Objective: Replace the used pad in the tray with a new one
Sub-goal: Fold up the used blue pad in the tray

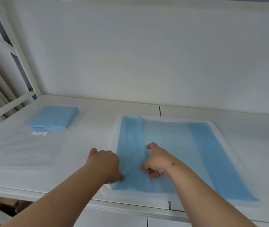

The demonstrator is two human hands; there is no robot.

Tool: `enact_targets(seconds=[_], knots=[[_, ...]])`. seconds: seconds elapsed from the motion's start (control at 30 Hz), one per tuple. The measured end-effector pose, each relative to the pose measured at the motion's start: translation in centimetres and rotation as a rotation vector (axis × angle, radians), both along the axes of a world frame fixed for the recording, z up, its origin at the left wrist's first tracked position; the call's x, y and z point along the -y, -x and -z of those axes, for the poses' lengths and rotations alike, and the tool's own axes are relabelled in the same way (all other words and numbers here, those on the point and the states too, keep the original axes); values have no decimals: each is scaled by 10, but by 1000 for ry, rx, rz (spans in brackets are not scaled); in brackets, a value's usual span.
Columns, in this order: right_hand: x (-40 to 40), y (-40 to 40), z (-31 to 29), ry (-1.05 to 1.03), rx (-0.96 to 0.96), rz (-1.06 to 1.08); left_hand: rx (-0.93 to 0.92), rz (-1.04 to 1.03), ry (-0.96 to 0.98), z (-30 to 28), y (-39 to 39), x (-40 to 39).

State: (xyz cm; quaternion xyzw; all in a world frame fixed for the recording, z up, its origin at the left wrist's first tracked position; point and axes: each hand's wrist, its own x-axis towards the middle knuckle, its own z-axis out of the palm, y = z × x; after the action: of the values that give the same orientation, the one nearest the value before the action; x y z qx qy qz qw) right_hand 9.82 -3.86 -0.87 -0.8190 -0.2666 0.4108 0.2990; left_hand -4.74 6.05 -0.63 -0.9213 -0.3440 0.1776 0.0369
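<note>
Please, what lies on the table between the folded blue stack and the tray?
Only bare white table lies between the stack and the tray, seen in the head view.

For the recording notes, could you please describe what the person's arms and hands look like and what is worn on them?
Both forearms are bare as far as the frame shows: no sleeves, gloves, watch or visible rings. The left hand is unadorned. The right hand is too, with a small dark spot on the forearm just behind the wrist.

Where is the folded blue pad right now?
In the head view, the folded pad lies at the table's far left, just behind a small white label, well apart from the tray.
</note>
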Motion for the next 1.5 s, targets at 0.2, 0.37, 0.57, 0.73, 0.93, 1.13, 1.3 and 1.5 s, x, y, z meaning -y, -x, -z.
enact_targets(seconds=[0.2,0.37,0.57,0.73,0.93,1.13,1.3,1.5], knots=[[2,7,0,52,50,-38,88,-45,55,6,6,-2],[4,13,3,67,98,-58,173,-112,117,8,15,-6],[5,23,0,136,272,-152,127,-106,115,8,21,0],[9,24,-5,242,476,-326,190,-181,204,7,27,0],[9,29,-11,190,717,-387,221,-201,203,6,30,5],[2,25,-7,150,760,-424,270,-231,208,4,29,12],[-13,27,-8,-40,537,-309,577,-357,468,-4,23,20],[-31,13,-13,-69,340,-199,799,-443,754,-15,9,38]])
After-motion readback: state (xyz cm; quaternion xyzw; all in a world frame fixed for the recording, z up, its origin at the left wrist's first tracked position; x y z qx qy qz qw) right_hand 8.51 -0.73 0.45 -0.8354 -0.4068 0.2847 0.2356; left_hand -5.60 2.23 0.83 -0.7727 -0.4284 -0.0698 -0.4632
